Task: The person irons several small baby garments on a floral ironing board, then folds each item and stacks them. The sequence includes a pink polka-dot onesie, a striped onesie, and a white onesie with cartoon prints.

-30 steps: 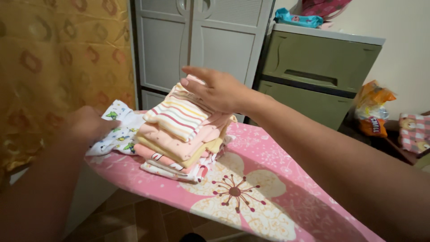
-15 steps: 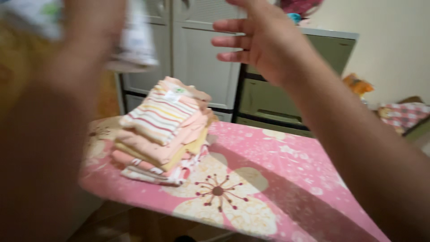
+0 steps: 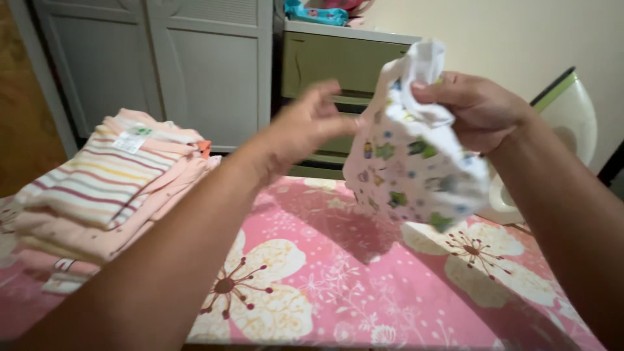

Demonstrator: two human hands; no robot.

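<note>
A small white baby garment (image 3: 413,166) with green and blue prints hangs in the air above a pink flowered ironing board (image 3: 338,273). My right hand (image 3: 478,107) pinches its top edge. My left hand (image 3: 305,127) reaches to its left edge, fingers touching or just gripping the cloth. A pile of folded baby clothes (image 3: 104,185), striped piece on top, lies on the board's left end.
A grey cupboard (image 3: 169,65) and an olive drawer unit (image 3: 338,65) stand behind the board, with a blue pack (image 3: 315,13) on the drawers. A white and green object (image 3: 565,123) leans at the right by the wall.
The printed garment was picked up from beside the pile by my left hand and now hangs between both hands. My right hand left the pile. The view swung right.
</note>
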